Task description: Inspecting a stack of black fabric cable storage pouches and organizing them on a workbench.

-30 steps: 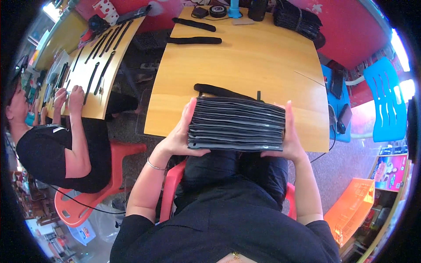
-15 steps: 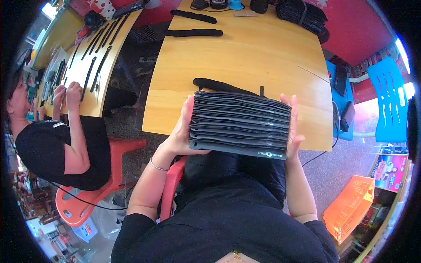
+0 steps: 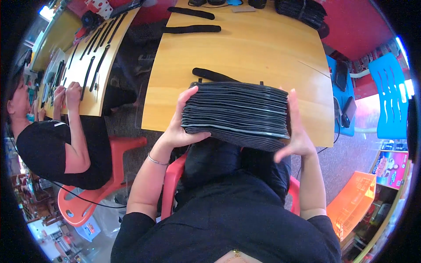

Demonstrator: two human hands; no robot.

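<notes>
A thick stack of thin, flat black pieces (image 3: 234, 109) is held up at the near edge of the wooden table, its layered edges facing me. My left hand (image 3: 180, 120) grips the left end, fingers up the side and thumb under the near lower corner. Against the right end lies my right hand (image 3: 299, 131), fingers stretched straight and thumb spread away below the corner. Just behind the stack, a black fabric strap (image 3: 212, 74) lies on the table, its right part hidden. Small dark tabs stick up behind the stack's upper edge.
Two more black straps (image 3: 191, 29) lie at the table's (image 3: 258, 52) far left; a bundled black pile (image 3: 300, 15) stands far right. A co-worker (image 3: 52, 144) sits left at another table with straps. A blue chair (image 3: 388, 96) and an orange basket (image 3: 353, 199) are at right.
The stack has tipped, so its printed near face no longer shows and its layered edges do. My left thumb has come under the lower corner; my right thumb has swung inward and down.
</notes>
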